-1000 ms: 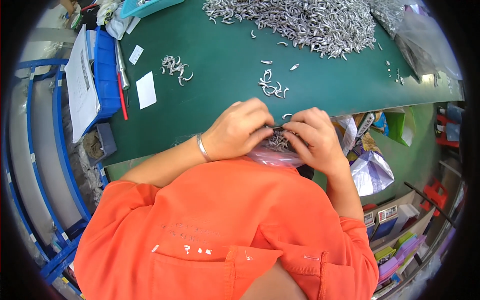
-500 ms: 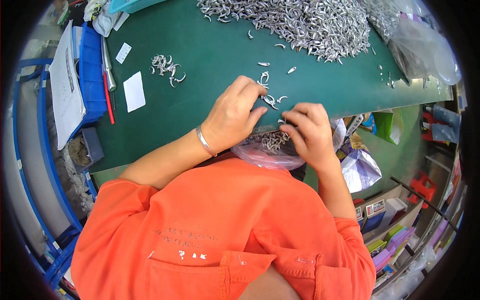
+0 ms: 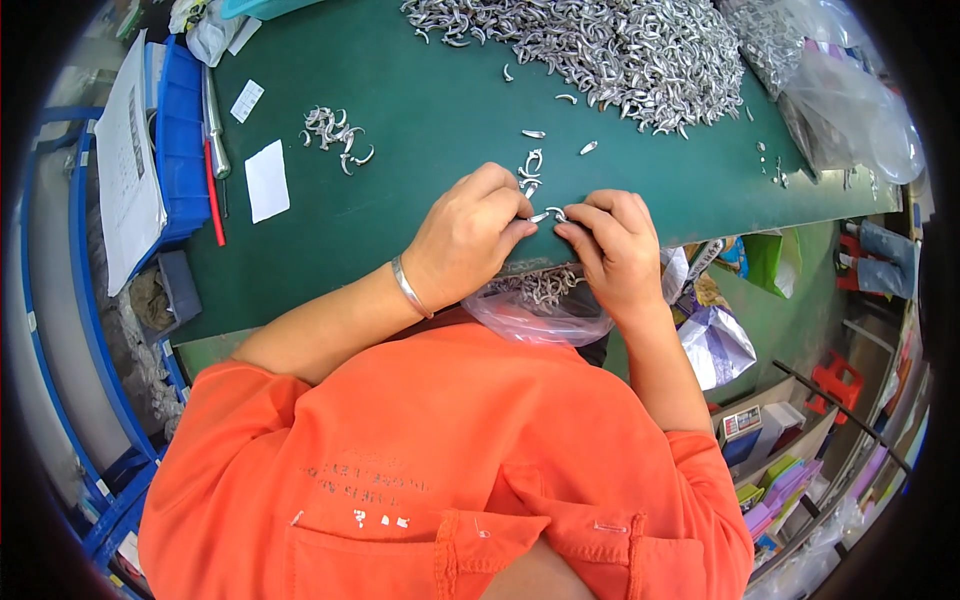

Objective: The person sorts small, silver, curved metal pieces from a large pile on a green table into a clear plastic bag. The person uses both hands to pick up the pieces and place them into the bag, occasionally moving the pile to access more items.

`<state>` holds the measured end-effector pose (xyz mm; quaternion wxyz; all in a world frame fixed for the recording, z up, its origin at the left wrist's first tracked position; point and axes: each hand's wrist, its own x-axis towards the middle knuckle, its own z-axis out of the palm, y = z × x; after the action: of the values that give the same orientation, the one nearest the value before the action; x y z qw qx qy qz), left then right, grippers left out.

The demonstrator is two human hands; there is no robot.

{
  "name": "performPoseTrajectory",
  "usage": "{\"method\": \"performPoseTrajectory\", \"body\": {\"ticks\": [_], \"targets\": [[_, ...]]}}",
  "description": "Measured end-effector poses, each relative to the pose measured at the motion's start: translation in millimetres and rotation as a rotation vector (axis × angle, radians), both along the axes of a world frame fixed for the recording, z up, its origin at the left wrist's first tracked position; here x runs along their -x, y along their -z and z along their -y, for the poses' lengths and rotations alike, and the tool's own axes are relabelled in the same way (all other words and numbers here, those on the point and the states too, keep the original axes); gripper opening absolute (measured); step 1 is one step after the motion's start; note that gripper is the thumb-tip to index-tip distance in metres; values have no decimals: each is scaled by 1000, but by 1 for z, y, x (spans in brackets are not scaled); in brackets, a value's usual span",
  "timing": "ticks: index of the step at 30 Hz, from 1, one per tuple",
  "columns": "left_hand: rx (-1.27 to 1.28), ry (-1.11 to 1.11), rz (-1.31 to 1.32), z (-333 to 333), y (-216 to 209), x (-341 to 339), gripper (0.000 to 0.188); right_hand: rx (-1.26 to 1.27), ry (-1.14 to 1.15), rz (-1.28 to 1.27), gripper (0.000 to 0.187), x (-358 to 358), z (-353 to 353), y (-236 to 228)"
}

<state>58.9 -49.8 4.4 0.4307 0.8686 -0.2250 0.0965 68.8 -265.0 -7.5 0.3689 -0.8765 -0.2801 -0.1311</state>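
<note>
Over the front edge of the green table, my two hands are close together with fingertips pinched. My left hand (image 3: 465, 228) is closed on a small curved silver metal piece (image 3: 539, 217) whose tip sticks out. Facing it, my right hand (image 3: 618, 248) grips another hook-shaped metal piece (image 3: 557, 212). Whether the two pieces touch is too small to tell. A few loose pieces (image 3: 531, 165) lie just beyond my left fingers. Below the edge, at my lap, an open clear plastic bag (image 3: 535, 325) holds many such curved pieces (image 3: 545, 288).
A large heap of silver pieces (image 3: 640, 60) covers the table's far right, beside clear plastic bags (image 3: 850, 115). A smaller cluster (image 3: 334, 136) lies left, near a white paper (image 3: 267, 182), a red stick (image 3: 215, 195) and a blue bin (image 3: 183, 150).
My right hand has risen from beside the bag with a metal piece and moved closer to my left fingers. A piece now shows at my left fingertips. The view has shifted slightly.
</note>
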Motion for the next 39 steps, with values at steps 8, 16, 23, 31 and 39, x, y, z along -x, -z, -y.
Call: {"method": "performPoseTrajectory", "body": {"ticks": [8,16,23,31,39], "targets": [[-6,5,0,0,0,0,20,-13,7,25,22,2,6,-5],[12,19,-18,0,0,-1,20,-191,157,-63,25,13,24,-2],[16,6,-21,0,-2,-1,17,-15,-145,-36,24,19,13,-10],[210,-56,-168,-4,-2,-1,10,-51,-93,30,19,4,-2,-12],[200,-127,-239,-8,-8,1,7,34,-81,95,24,-30,-2,-15]]}}
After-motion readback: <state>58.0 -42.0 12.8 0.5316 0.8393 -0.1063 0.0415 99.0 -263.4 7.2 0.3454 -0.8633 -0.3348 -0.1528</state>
